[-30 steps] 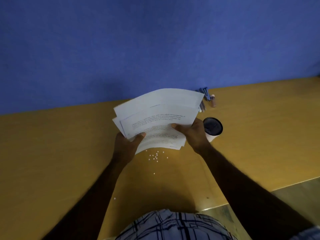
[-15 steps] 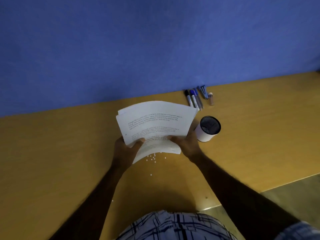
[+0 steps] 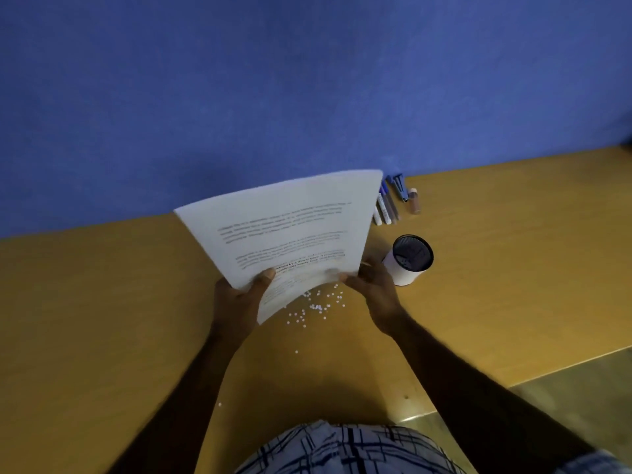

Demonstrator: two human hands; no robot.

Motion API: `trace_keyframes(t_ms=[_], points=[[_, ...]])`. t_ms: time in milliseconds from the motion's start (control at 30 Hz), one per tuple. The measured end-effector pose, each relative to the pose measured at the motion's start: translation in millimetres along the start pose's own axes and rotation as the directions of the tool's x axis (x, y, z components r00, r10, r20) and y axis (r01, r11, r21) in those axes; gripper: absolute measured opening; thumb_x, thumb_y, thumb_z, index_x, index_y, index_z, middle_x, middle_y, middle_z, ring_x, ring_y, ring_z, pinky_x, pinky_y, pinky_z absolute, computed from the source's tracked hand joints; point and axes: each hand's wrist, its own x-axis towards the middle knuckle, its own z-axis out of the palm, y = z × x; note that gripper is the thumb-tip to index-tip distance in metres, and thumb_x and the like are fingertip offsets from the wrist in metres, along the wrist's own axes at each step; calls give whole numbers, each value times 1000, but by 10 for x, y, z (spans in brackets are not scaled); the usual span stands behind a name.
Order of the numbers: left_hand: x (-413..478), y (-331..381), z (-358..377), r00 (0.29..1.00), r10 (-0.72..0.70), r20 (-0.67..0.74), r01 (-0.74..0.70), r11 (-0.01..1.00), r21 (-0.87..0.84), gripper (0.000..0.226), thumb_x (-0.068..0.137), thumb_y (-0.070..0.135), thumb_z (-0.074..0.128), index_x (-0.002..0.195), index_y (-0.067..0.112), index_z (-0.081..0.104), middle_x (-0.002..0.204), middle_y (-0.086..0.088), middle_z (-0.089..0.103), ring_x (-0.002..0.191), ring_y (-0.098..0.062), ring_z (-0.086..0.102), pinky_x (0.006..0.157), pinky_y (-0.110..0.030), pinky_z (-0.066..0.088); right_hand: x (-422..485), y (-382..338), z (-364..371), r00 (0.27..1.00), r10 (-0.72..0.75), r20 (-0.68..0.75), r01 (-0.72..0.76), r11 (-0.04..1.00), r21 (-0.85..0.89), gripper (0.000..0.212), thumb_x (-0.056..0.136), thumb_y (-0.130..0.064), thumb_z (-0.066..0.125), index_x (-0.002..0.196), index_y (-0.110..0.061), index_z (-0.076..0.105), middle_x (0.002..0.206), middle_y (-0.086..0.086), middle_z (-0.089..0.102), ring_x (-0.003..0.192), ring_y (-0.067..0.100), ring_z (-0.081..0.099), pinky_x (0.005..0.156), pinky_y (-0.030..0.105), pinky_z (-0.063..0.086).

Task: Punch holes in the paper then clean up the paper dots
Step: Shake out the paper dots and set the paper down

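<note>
The white paper point(image 3: 290, 227) carried grey lines of print. Below the grip, white dots point(image 3: 316, 306) speckled a mustard-yellow desk point(image 3: 102, 319). Right of the grip was a white cup point(image 3: 404, 273), black inside. The wall point(image 3: 307, 80) beyond was blue.

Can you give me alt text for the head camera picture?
A person's left hand and right hand grip a stack of printed paper by its near edge, above a yellow table. White paper dots lie scattered beneath; a cup and pens sit nearby.
</note>
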Motion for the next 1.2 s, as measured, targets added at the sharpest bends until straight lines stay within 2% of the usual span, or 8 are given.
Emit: trace_keyframes(t_ms=[100, 267, 467, 600, 700, 900, 1100, 1200], points=[[27, 120, 2, 995, 86, 44, -82, 992, -98, 43, 82, 15, 75, 121, 27, 62, 121, 6, 68, 112, -14, 65, 77, -30, 59, -13, -22, 27, 963, 245, 111, -264, 939, 220, 60, 75, -30, 75, 128, -14, 49, 120, -1, 63, 120, 22, 53, 96, 37, 36], [5, 134, 83, 995, 76, 59, -66, 985, -161, 48, 81, 16, 73, 125, 30, 58, 127, 0, 65, 117, -21, 63, 82, -46, 59, -36, -5, 377, 905, 169, 392, -302, 902, 309, 48, 85, -23, 68, 130, -15, 52, 128, 7, 62, 119, 26, 58, 106, 43, 45], [-9, 187, -91, 995, 84, 53, -78, 992, -100, 49, 83, 2, 71, 129, 11, 55, 126, 0, 65, 118, -17, 62, 88, -33, 57, 69, -30, 329, 974, 9, 228, -97, 920, 380, 40, 93, -1, 56, 132, -9, 52, 134, 9, 61, 124, 30, 57, 91, 42, 54], [104, 235, -651, 999, 4, -46, -3, 1000, 30, 37, 77, 22, 75, 112, 28, 67, 107, 13, 73, 100, -4, 68, 77, -19, 58, 116, -318, 90, 982, -134, 131, 108, 977, 185, 34, 90, -5, 64, 119, -23, 65, 126, 2, 67, 116, 23, 63, 86, 35, 55], [214, 280, -991, 998, -23, 63, 15, 991, 133, 27, 83, 16, 70, 102, 35, 70, 98, 19, 74, 89, -3, 71, 68, -13, 55, 116, -526, -33, 959, -240, 154, 233, 971, 62, 29, 87, -11, 68, 116, -16, 68, 120, 5, 70, 110, 25, 66, 85, 35, 55], [305, 197, -882, 997, -66, 40, 46, 926, 374, 30, 80, 6, 75, 103, 22, 63, 99, 6, 68, 81, 6, 63, 69, -18, 50, 118, -606, -4, 965, -234, 120, 245, 965, -90, 33, 89, 0, 64, 121, -1, 61, 122, 16, 67, 112, 33, 64, 95, 51, 52], [206, 34, -642, 997, 43, -58, -11, 884, 468, 32, 84, 11, 72, 114, 5, 63, 112, -7, 67, 96, -21, 63, 75, -31, 53, 112, -569, 71, 960, -257, 112, 269, 956, -113, 30, 85, 2, 68, 109, -16, 66, 114, 3, 71, 101, 24, 70, 86, 44, 58], [138, -10, -583, 992, 81, -101, -22, 875, 484, 32, 82, 11, 74, 112, 8, 65, 111, -9, 69, 90, -10, 63, 70, -21, 52, 139, -481, 43, 959, -262, 112, 275, 953, -124, 30, 83, 2, 71, 106, -17, 68, 109, -1, 73, 98, 23, 71, 81, 41, 59]])
